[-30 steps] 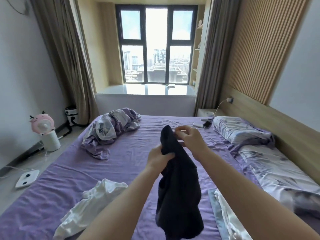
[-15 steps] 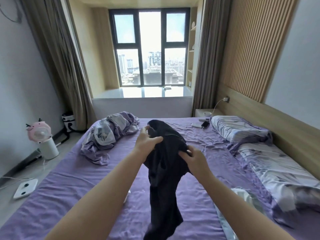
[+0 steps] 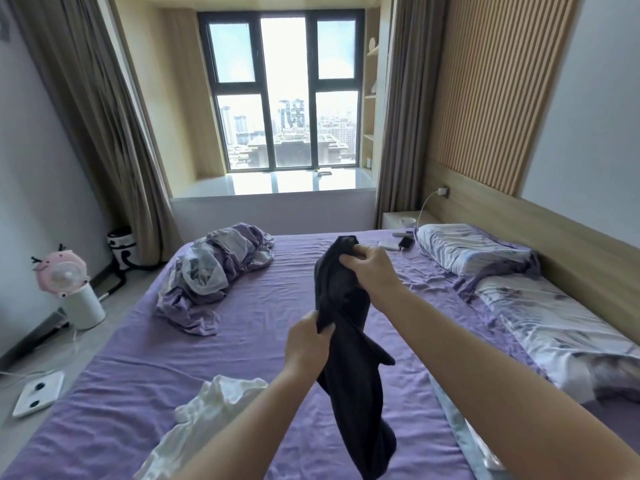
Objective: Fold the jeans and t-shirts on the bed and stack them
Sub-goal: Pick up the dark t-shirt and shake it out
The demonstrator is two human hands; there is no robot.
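A person stands at the near edge of a wide bed (image 3: 263, 327) covered in a lilac sheet, both bare forearms reaching out over it. A dark, bunched-up garment (image 3: 349, 368) hangs in the air between the hands, above the middle of the bed; whether it is a t-shirt or jeans cannot be told. The right hand (image 3: 372, 268) is raised farther away, its fingers (image 3: 349, 259) clenched around the top of the dark cloth. The left hand (image 3: 306, 344) is nearer and lower, its fingers pinching a fold along the left edge of the same cloth. The rest of the garment dangles down toward the near edge of the bed.

On the sheet at near left lies a crumpled white garment (image 3: 211, 410). A pale blue-grey piece of cloth (image 3: 460, 420) lies at near right, partly hidden by the right forearm. At far left on the bed sits a rumpled lilac and grey quilt (image 3: 214, 268). Two patterned pillows (image 3: 519, 289) lie along the right side by a wooden headboard. A pink fan (image 3: 64, 275) stands on the floor at left.
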